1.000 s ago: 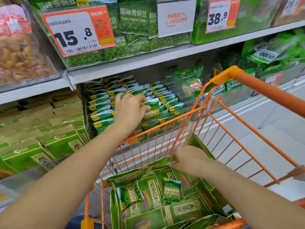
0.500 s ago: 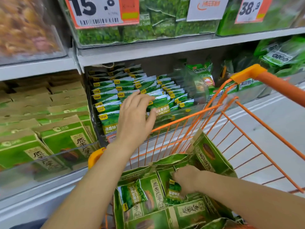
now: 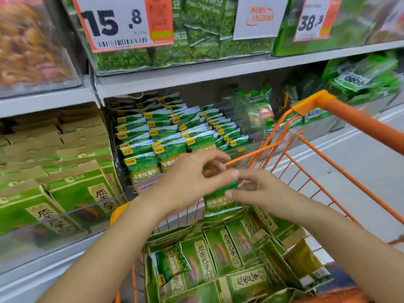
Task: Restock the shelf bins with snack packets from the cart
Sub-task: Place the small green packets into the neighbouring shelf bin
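- Snack packet (image 3: 219, 201): above the cart's front rim, pinched by both hands.
- Left hand (image 3: 192, 180) at its 10 o'clock, right hand (image 3: 260, 191) at 3 o'clock.
- Shelf bin (image 3: 166, 138) of matching packets at 11 o'clock; orange cart (image 3: 341, 178) wires run between.
- Green boxes (image 3: 220, 259) in the cart at 6 o'clock.

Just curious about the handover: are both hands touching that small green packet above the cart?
Touching. In the head view the right hand pinches the green packet at its top edge, and the left hand has its fingertips on it too.

Bright even light, motion blur (worst at edges), wide-angle bending.
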